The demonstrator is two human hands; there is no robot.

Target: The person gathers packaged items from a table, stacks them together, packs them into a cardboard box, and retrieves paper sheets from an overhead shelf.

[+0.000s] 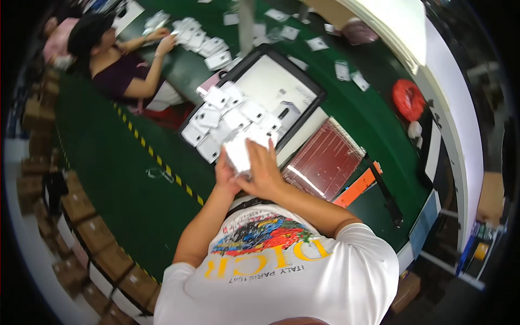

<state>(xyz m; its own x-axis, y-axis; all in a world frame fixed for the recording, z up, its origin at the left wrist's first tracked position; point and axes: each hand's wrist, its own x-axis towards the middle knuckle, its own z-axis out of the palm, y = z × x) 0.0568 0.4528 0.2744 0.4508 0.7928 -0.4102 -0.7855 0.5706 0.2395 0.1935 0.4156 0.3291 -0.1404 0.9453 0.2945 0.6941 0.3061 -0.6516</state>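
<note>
At black-rimmed tray (271, 76) | my left hand (226, 172), right hand (265, 170) both gripping white bundle (236, 154) | white packets (252, 110) in tray

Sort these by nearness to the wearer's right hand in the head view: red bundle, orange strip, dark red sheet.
1. Dark red sheet: just right of the right hand.
2. Orange strip: right, past the sheet's lower right edge.
3. Red bundle: farthest, toward the upper right.

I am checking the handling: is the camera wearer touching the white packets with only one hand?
No, the left hand and the right hand both touch the white packets.
</note>
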